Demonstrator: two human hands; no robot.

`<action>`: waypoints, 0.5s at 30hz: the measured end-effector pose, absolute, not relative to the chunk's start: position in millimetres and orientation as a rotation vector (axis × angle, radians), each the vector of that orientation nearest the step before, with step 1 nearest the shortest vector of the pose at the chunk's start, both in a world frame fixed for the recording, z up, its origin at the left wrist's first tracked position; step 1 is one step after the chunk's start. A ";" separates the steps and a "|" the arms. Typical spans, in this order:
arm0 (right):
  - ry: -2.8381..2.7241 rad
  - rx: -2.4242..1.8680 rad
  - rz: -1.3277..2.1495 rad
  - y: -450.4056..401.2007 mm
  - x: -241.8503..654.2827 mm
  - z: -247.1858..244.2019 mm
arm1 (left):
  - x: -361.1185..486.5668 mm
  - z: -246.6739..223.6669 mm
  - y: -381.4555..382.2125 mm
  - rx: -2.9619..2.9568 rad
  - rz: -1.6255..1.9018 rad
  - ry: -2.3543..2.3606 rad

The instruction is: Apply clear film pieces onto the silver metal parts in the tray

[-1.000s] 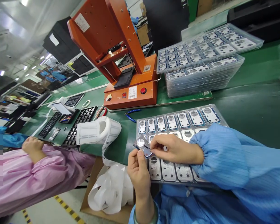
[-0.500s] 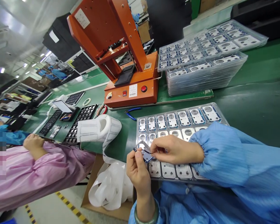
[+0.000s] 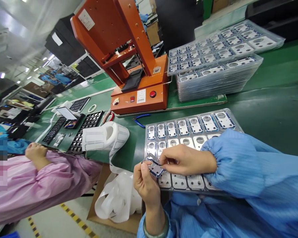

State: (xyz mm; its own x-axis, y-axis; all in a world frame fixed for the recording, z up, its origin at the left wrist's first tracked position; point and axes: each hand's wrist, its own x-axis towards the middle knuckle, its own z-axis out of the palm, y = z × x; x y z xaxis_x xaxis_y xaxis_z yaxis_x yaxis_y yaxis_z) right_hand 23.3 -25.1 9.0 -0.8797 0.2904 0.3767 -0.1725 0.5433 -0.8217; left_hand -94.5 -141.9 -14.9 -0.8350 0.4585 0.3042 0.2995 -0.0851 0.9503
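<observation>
Down a touch and tipping further over comes the small silver, blue-edged rectangular plate [image 3: 157,170], your left fingers shifting with it. Leftmost, the folded hands [image 3: 36,152] of a pink-sleeved co-worker rest together. Next, the thick roll of white film [image 3: 95,138] sits near the bench edge, probably so its trailing tail can drop towards the brown cardboard box [image 3: 125,226] below. Now your left hand [image 3: 147,185]: thumb and fingers nip the plate's near edge, seemingly to steady it. Across its face runs a thin dark strip [image 3: 154,160]; your right hand [image 3: 181,159], curled, pinches its far end between thumb and forefinger, pads partly hidden. Everything hovers over the left side of the clear plastic compartment tray [image 3: 234,119], whose pockets keep similar plates separate, and beyond, right, stands the tall stack of clear trays [image 3: 213,89], likely piled to save space.
</observation>
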 end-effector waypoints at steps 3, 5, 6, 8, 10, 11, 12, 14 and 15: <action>-2.301 -0.105 1.329 -25.3 23.0 9.4 | -95.4 -18.6 -142.7 0.856 2.087 2.053; -2.290 -0.127 1.363 -25.9 23.0 10.1 | -95.8 -21.0 -143.1 0.853 2.094 2.047; -2.288 -0.132 1.380 -26.4 23.1 10.4 | -96.0 -21.8 -143.3 0.848 2.095 2.045; -2.295 -0.125 1.392 -28.0 23.6 10.5 | -96.0 -22.2 -143.8 0.832 2.092 2.060; -2.321 -0.100 1.366 -29.7 24.3 10.5 | -95.7 -21.4 -144.4 0.822 2.070 2.094; -2.336 -0.090 1.344 -30.4 24.6 10.6 | -95.5 -20.7 -144.6 0.827 2.055 2.115; -2.352 -0.086 1.317 -30.9 25.0 10.7 | -95.3 -20.0 -144.8 0.840 2.042 2.131; -2.387 -0.093 1.241 -31.5 25.3 11.1 | -95.0 -19.0 -144.8 0.879 2.022 2.151; -2.404 -0.100 1.184 -31.5 25.3 11.1 | -94.9 -18.7 -144.7 0.899 2.017 2.160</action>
